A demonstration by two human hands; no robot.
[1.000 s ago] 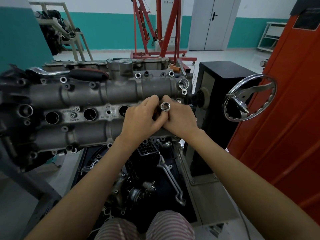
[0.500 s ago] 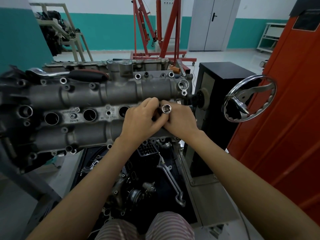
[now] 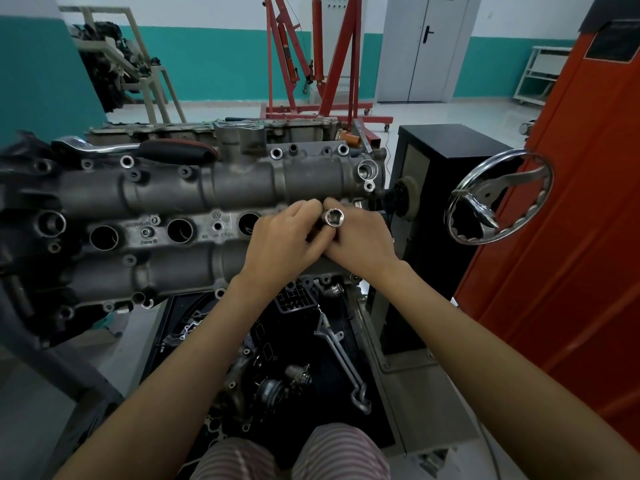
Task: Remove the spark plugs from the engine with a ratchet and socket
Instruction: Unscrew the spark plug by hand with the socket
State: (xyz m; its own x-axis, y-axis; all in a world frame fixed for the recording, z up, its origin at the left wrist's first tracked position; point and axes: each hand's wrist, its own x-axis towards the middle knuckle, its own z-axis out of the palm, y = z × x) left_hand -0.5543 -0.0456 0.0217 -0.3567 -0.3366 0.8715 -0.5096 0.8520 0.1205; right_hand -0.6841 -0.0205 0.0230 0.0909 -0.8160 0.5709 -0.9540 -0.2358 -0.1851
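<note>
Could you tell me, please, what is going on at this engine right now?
A person is working bare-handed at the grey metal engine cylinder head on its stand. Both hands, the left hand and right hand, grip a shiny steel socket over the rightmost plug well, its open end facing the camera. The black-handled chrome ratchet lies unused on top of the engine.

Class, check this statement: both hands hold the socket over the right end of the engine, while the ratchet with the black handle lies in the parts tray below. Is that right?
One detail is wrong. The ratchet lies on top of the engine, along its far left edge, not in the tray. The rest stands: in the head view the left hand and right hand both hold the socket over the engine's right end.
</note>
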